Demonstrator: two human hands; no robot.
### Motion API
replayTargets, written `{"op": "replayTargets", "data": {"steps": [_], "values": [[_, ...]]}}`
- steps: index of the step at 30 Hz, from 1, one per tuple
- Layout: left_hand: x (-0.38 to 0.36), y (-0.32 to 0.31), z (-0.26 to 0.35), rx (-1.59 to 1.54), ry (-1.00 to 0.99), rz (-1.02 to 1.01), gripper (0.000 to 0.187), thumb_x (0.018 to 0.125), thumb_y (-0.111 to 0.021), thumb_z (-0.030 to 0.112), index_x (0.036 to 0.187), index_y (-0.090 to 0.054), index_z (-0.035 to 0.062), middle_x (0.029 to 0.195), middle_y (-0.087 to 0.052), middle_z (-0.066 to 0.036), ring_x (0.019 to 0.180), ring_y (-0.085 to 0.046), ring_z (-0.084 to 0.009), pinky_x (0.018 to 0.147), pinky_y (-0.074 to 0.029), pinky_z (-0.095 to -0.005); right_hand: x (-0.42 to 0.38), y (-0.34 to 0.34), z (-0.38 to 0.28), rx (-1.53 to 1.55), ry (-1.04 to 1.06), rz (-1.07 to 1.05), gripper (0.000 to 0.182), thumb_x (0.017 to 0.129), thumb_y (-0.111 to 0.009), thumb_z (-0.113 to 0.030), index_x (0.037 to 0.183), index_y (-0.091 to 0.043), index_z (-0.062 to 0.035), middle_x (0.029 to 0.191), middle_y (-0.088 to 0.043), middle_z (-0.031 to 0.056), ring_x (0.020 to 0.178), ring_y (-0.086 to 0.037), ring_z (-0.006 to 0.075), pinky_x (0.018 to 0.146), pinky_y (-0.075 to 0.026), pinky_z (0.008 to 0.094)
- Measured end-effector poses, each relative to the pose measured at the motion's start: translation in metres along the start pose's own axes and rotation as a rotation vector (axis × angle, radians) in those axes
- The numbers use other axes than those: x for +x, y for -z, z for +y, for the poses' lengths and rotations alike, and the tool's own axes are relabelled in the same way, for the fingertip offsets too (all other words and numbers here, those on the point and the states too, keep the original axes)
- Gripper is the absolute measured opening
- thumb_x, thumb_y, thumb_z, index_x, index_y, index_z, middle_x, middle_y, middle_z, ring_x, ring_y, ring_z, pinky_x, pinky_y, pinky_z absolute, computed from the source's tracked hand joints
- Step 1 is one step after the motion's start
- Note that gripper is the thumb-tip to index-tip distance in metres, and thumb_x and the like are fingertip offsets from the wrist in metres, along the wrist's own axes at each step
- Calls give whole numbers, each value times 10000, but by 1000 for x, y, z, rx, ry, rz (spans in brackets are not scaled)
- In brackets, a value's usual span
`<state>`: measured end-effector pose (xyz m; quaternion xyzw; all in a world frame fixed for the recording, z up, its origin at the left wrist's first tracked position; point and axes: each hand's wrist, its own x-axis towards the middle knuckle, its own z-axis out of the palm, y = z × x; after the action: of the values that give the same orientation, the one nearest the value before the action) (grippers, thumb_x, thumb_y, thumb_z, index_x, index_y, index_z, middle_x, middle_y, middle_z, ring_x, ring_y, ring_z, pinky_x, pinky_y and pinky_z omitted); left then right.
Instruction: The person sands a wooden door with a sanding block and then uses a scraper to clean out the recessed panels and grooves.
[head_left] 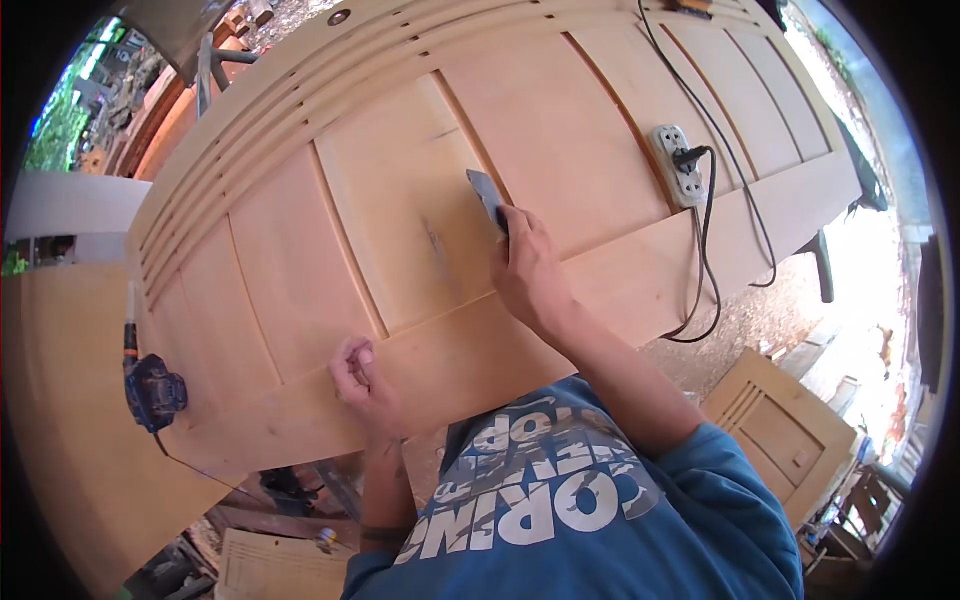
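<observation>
Blue sander sits at the door panel's left end. Left hand rests curled on pale smooth wood. Right hand grips a flat grey scraper, blade pointing up-left along the panel. White power strip lies rightward.

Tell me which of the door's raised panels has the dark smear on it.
The panel just left of the scraper blade held in the right hand. It carries a dark streak near its lower right; the neighbouring panels look clean.
</observation>
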<state>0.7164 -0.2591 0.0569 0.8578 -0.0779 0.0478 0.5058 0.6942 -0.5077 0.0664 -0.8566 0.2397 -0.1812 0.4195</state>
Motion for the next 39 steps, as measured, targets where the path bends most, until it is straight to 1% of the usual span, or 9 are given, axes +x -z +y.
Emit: {"op": "replayTargets", "data": {"steps": [3, 6, 9, 15, 24, 27, 33, 36, 39], "values": [[3, 2, -17, -76, -71, -1, 240, 975, -534, 107, 1157, -535, -49, 1002, -640, -141, 898, -623, -205, 819, -498, -327, -1, -8, -4, -42, -1, 28, 359, 898, -524, -29, 1230, -482, 102, 1233, -533, 294, 1178, -494, 439, 1000, -411, 480], [4, 3, -16, -78, -65, 15, 224, 958, -552, 92, 1132, -543, -48, 996, -646, -141, 892, -626, -205, 811, -502, -325, 2, -16, 1, -34, 40, 143, 317, 909, -529, -35, 1199, -538, 94, 1188, -579, 283, 1084, -575, 429, 949, -465, 456], [5, 5, -22, -100, -53, -32, 234, 971, -539, 86, 1162, -530, -49, 1057, -616, -124, 932, -603, -171, 845, -493, -295, 8, -21, 9, 7, 102, 157, 335, 923, -516, -36, 1226, -501, 104, 1169, -585, 280, 1039, -587, 433, 914, -485, 452], [6, 3, -20, -150, -55, 3, 204, 932, -558, 45, 1119, -552, -35, 997, -652, -130, 886, -626, -197, 784, -507, -315, 15, -15, 1, 162, -67, 99, 374, 910, -556, -30, 1269, -512, 65, 1092, -640, 253, 982, -645, 370, 876, -506, 409], [7, 1, -22, -110, -73, 18, 200, 926, -567, 42, 1114, -556, -28, 969, -662, -120, 850, -630, -191, 753, -510, -311, 20, -9, 11, 291, 42, 81, 377, 883, -580, 6, 1258, -545, 11, 1270, -585, 208, 1140, -608, 339, 939, -496, 384], [8, 1, -20, -91, -85, 22, 192, 924, -567, 39, 1104, -563, -30, 960, -664, -122, 844, -632, -192, 746, -511, -310, 21, -8, 12, 218, 47, 96, 366, 897, -557, 10, 1263, -540, 3, 1226, -608, 217, 1088, -627, 340, 910, -501, 386], [5, 1, -9, -61, -22, 32, 157, 934, -552, 49, 1065, -572, -35, 951, -659, -129, 844, -630, -209, 766, -509, -333, 22, 5, -5, 228, -157, -1, 305, 927, -514, 0, 1230, -545, 15, 1083, -652, 227, 965, -650, 344, 859, -509, 392], [5, 1, -2, -51, 10, 17, 171, 955, -517, 59, 1078, -560, -52, 984, -630, -115, 861, -600, -168, 788, -490, -298, 8, 5, 8, 212, -78, -11, 316, 903, -540, -6, 1218, -547, 18, 1064, -649, 228, 937, -647, 354, 833, -512, 403], [5, 0, -8, -78, 19, 12, 168, 953, -517, 48, 1084, -558, -50, 984, -632, -112, 876, -604, -167, 796, -494, -301, -12, 10, 14, 37, 72, 14, 341, 867, -561, -2, 1207, -560, 20, 1028, -651, 220, 892, -642, 364, 813, -512, 422]]}}
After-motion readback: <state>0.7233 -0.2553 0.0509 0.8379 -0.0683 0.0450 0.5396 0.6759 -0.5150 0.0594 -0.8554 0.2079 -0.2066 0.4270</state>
